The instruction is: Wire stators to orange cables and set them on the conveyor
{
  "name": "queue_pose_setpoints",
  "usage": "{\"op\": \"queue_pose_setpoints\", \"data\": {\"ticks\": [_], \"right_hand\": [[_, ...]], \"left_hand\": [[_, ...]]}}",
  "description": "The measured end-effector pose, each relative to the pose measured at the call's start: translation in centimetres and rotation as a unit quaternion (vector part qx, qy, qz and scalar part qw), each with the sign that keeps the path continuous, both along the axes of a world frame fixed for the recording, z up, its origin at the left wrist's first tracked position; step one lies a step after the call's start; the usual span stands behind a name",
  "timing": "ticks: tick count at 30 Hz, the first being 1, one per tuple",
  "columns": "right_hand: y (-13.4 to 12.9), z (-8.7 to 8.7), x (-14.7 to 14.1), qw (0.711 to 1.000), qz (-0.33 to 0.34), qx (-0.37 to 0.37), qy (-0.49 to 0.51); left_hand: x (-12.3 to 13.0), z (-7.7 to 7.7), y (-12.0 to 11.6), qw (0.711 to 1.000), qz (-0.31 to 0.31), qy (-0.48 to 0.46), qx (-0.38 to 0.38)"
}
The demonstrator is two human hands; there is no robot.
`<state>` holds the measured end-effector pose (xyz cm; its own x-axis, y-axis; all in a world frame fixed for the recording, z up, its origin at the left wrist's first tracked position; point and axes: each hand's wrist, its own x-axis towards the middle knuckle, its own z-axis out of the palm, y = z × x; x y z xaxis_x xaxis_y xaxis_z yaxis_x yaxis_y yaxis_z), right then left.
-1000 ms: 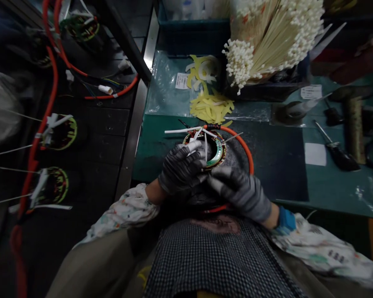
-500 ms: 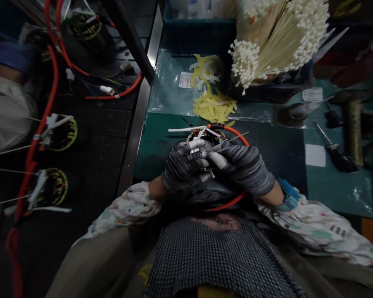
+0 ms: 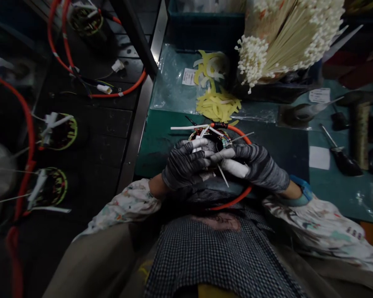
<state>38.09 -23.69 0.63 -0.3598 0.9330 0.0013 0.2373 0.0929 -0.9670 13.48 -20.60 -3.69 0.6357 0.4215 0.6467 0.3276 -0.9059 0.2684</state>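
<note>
A round motor stator with copper windings lies in front of me, its lower side covered by my hands. White sleeves stick out of its top, and an orange cable curves round its right side. My left hand, in a striped grey glove, is closed against the stator's left side, fingertips over the rim. My right hand, gloved alike, pinches at the near right rim. A thin pale cord shows below its fingertips, and a thin strand juts out above them. The fingertips hide the exact grip.
Yellow strips lie on a plastic bag behind the stator. A bundle of white-tipped sticks stands back right. A screwdriver and a hammer lie right. More stators with orange cables stand left, beyond a metal edge.
My right hand has shifted slightly right and its fingers have re-angled. A cord end now shows below its fingertips. At the far left, another person's gloved hand has left view.
</note>
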Motion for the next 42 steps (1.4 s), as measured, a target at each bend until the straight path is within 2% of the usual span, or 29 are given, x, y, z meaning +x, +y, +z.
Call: {"op": "queue_pose_setpoints", "data": {"ticks": [3,8,14,16,18,20,23,25,27,29,30,32,34,36,38,39,42], "right_hand": [[0.0,0.2,-0.2,1.0,-0.017,-0.022,-0.007],[-0.4,0.1,-1.2,0.995,-0.1,0.008,-0.028],[-0.5,-0.2,-1.5,0.993,-0.107,0.037,-0.015],[-0.5,-0.8,-1.1,0.997,-0.067,0.049,-0.004],[-0.8,-1.6,-0.5,0.996,0.012,0.089,-0.004],[-1.5,-2.4,0.0,0.99,0.061,0.121,-0.038],[-2.9,-3.2,0.4,0.987,0.016,0.114,-0.113],[-3.6,-3.1,0.3,0.982,0.017,0.14,-0.122],[-3.6,-2.4,-0.3,0.974,0.082,0.187,-0.098],[-2.8,-1.6,-1.4,0.973,0.12,0.182,-0.071],[-2.2,-1.2,-2.0,0.979,0.103,0.162,-0.067],[-0.8,-0.8,-3.2,0.99,0.01,0.12,-0.074],[0.4,-0.7,-3.9,0.987,-0.065,0.119,-0.082],[0.9,-0.7,-3.6,0.981,-0.095,0.139,-0.095],[1.1,-0.5,-1.9,0.973,-0.124,0.148,-0.127],[1.2,-0.4,-0.6,0.966,-0.149,0.151,-0.148],[1.8,-0.1,4.7,0.934,-0.24,0.151,-0.219]], "left_hand": [[0.1,0.0,0.0,1.0,0.004,-0.009,0.004],[0.2,-0.1,0.1,1.0,0.005,-0.019,0.009],[0.0,-0.1,0.2,1.0,-0.001,-0.005,0.014],[0.0,-0.2,0.1,1.0,0.006,-0.003,0.018],[0.0,-0.4,0.0,1.0,0.012,0.008,0.019],[0.0,-0.6,-0.1,0.999,0.012,0.04,0.015],[-0.1,-0.8,-0.3,0.997,0.011,0.078,0.002],[-0.1,-0.8,-0.4,0.998,0.013,0.066,-0.005],[0.0,-0.8,-0.4,0.999,0.011,0.043,-0.01],[0.1,-0.8,-0.3,1.0,0.015,0.027,-0.006],[0.1,-0.9,-0.2,1.0,0.019,0.02,-0.001],[0.3,-0.8,-0.1,0.999,0.026,0.012,0.019],[0.3,-0.6,-0.2,0.999,0.024,0.014,0.036],[0.1,-0.4,-0.9,0.999,0.005,0.027,0.021],[-0.6,-0.2,-2.2,0.999,0.015,0.012,-0.033],[-1.3,-0.2,-2.9,0.996,0.044,-0.013,-0.075],[-3.7,-0.7,-3.8,0.953,0.185,-0.093,-0.219]]}}
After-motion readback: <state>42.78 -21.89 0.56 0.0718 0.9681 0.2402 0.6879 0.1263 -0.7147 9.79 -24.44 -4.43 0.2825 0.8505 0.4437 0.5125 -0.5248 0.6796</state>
